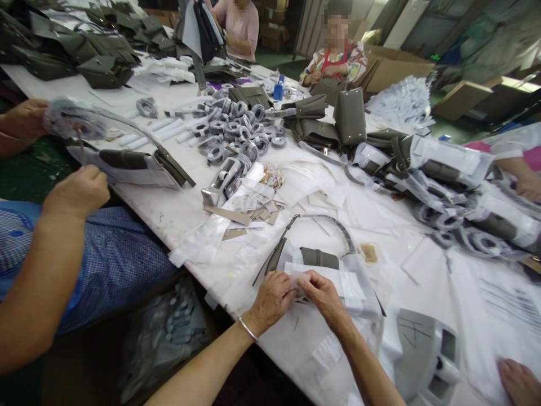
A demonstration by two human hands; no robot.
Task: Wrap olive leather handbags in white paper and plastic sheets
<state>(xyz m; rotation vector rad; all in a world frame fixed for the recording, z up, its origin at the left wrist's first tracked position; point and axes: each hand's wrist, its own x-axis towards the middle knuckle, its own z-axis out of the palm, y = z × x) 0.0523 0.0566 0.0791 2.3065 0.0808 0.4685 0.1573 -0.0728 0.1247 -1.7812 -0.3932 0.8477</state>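
White wrap sheet lies at the near edge of the table, over a grey-green bag piece, with a curved handle arching just behind. Left hand and right hand meet on the sheet, both closed, fingertips pinching it. Step looks like folding the sheet round the piece. Next move calls for a steady two-hand pinch with the sheet kept taut. A co-worker's hand is at the left edge; coiled straps sit mid-table.

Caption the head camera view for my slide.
Left hand and right hand pinch white wrapping over a grey handbag on a cluttered table.
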